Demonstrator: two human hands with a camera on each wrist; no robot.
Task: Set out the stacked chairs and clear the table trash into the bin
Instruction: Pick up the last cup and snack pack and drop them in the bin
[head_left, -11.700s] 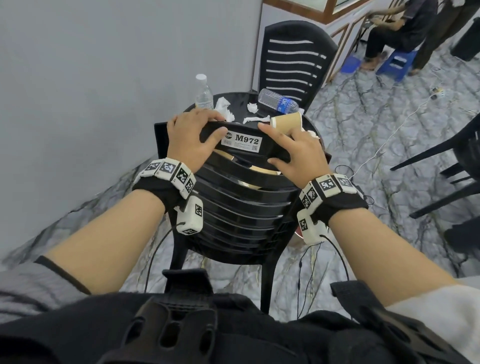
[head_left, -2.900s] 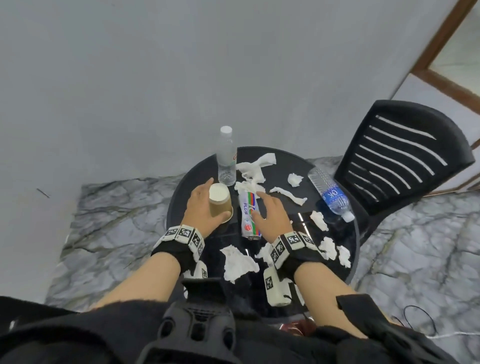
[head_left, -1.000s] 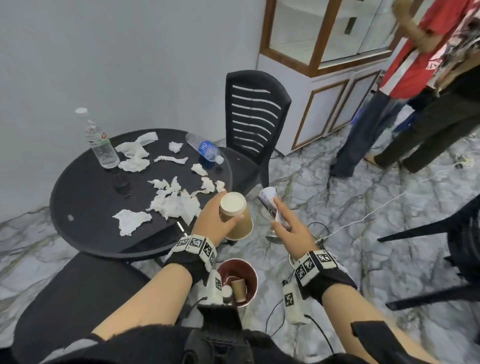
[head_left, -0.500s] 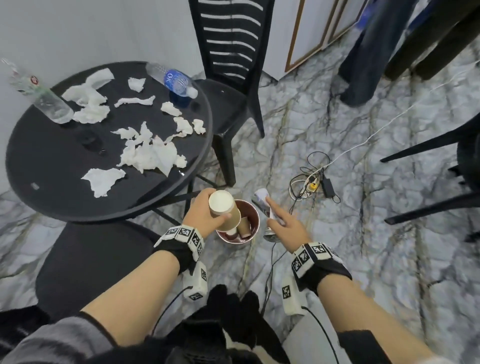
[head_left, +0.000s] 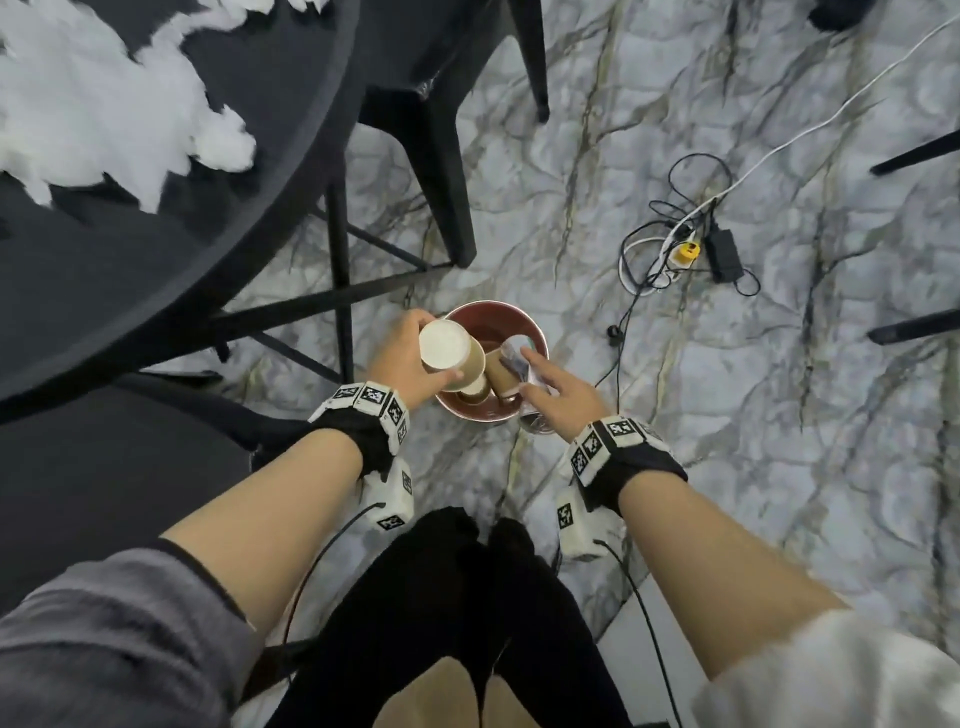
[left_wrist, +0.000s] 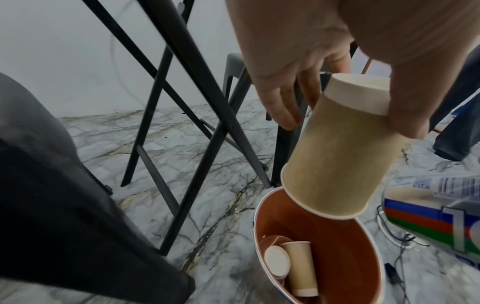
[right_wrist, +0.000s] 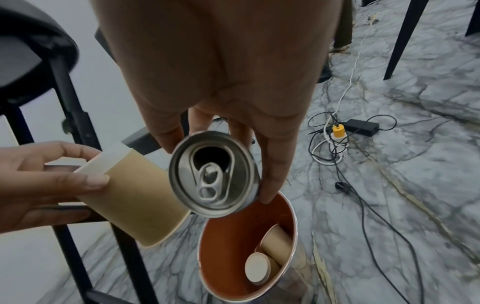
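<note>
My left hand (head_left: 431, 348) grips a tan paper cup (head_left: 453, 358) near its white base. The cup (left_wrist: 337, 160) is tilted mouth down, just over the near rim of the bin (left_wrist: 337, 246). My right hand (head_left: 527, 376) holds a drink can (head_left: 515, 357) from above, over the bin's right side. In the right wrist view the can (right_wrist: 213, 174) shows its opened top, beside the cup (right_wrist: 135, 197). The round bin (head_left: 519, 317), red-brown inside, stands on the marble floor and holds two paper cups (right_wrist: 270, 255).
The black round table (head_left: 130, 249) with crumpled white tissues (head_left: 104, 119) is up left, its legs close to the bin. A black chair leg (head_left: 436, 171) stands behind the bin. Cables and a charger (head_left: 685, 249) lie on the floor to the right.
Both hands have come down from beside the table to just above the bin. The cup is now tipped mouth down, and the view has dropped toward the floor.
</note>
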